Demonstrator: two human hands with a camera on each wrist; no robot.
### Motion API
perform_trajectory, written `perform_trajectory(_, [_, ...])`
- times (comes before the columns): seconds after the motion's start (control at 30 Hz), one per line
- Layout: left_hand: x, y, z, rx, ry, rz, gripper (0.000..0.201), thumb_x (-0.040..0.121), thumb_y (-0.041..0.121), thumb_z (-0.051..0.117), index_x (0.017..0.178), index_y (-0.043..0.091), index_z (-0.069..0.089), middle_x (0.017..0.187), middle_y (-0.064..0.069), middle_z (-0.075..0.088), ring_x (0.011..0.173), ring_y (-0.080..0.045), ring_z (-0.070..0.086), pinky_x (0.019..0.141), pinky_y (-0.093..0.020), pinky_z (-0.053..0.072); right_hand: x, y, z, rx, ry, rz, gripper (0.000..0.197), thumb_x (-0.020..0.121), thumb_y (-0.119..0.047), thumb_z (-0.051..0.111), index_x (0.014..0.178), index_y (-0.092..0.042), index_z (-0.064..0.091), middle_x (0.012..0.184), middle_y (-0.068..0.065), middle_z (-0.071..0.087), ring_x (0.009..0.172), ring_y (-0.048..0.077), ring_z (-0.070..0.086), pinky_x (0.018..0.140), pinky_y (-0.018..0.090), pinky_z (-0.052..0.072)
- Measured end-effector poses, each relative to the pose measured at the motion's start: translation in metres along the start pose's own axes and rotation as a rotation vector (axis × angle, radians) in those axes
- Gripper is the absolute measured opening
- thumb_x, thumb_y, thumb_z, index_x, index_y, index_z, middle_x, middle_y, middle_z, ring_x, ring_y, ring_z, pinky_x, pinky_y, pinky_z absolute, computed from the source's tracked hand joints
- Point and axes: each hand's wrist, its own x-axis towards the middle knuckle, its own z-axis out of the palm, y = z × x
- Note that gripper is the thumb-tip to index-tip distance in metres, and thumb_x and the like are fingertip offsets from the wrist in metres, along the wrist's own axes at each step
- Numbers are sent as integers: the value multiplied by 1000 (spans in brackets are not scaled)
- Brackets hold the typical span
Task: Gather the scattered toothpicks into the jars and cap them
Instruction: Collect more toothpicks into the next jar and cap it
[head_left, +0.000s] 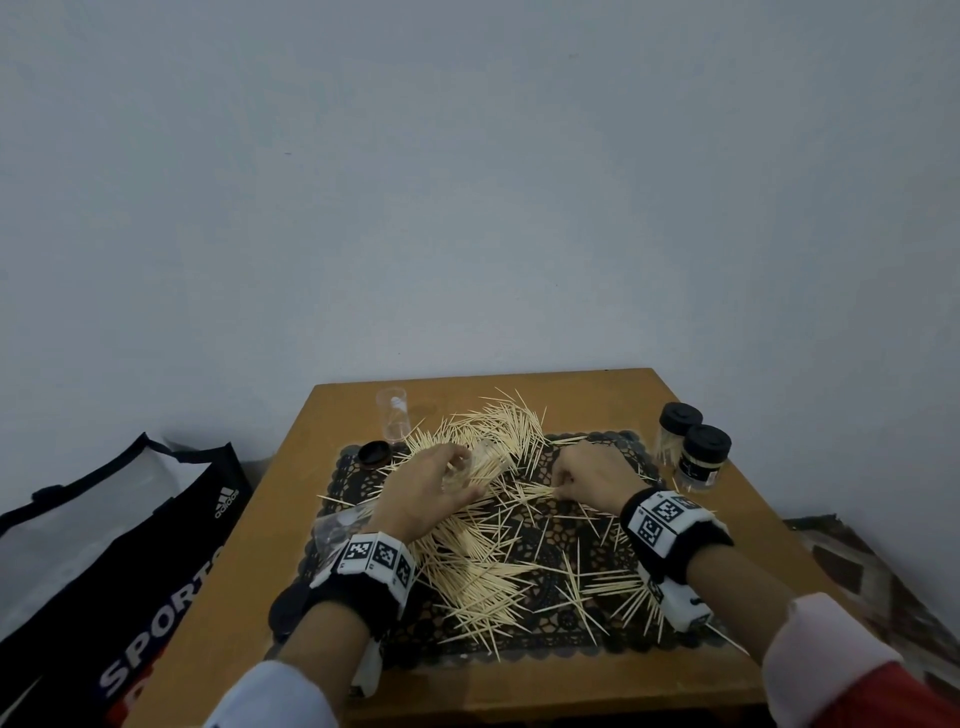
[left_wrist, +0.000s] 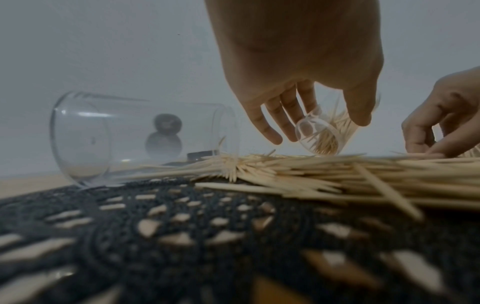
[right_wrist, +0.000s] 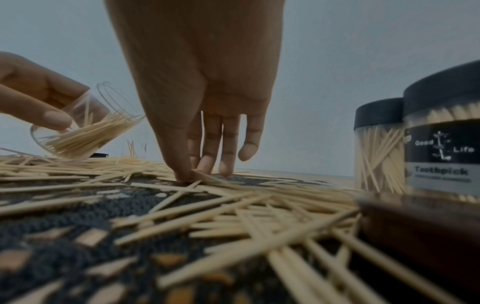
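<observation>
My left hand (head_left: 426, 488) grips the tilted open jar (right_wrist: 78, 131); my right hand (head_left: 587, 475), nearer the bench's right edge, pinches toothpicks (right_wrist: 207, 179) beside its mouth.

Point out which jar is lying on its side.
The empty clear jar lying uncapped at the mat's left edge. The left hand holds another tilted; one open jar and two capped jars stand upright.
</observation>
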Motion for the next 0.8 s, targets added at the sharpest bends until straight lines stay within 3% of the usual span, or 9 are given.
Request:
perform_trajectory(0.2, [0,2,-1,-7,-16,-4,54,82,60,65,120,24,56,109,12,60,96,-6,57,79,-27,49,-1,0,4,-67,-35,-36,13,93,-24,56,98,-15,62,99,1,64,81,16,54,66,26,37])
perform_trajectory(0.33, [-1,3,-1,-12,-18,-9,54,81,61,65,120,24,56,107,13,59,94,-5,57,81,-28,50,2,0,3,23,-36,-16,15,89,-23,67,100,-15,71,99,2,70,92,19,63,74,28,45])
perform_trajectory(0.43, [-1,4,-2,-14,-19,-8,54,82,59,66,121,24,56,107,13,60,94,-5,57,80,-27,49,1,-1,1,-15,-7,-28,12,89,-23,66,96,-16,71,99,1,70,93,19,64,77,29,48])
perform_trajectory(0.6, [-1,4,-2,-17,-31,-2,54,82,58,66,122,22,56,109,13,59,95,-4,57,80,-24,48,-1,3,3,-80,10,-61,14,91,-28,57,93,-18,67,95,-2,68,87,17,62,72,31,50])
perform_trajectory(0.73, [-1,3,-1,-11,-34,-1,55,82,59,65,122,22,56,110,12,60,95,-5,57,77,-22,45,-1,3,3,-119,106,-97,18,96,-34,52,94,-20,64,92,-4,67,86,15,62,65,26,43])
perform_trajectory(0.8, [-1,3,-1,-8,-23,0,55,82,60,65,121,23,56,109,12,60,95,-5,56,76,-21,44,0,3,3,-99,176,-91,21,98,-35,49,96,-20,65,90,-4,67,81,14,62,68,27,49])
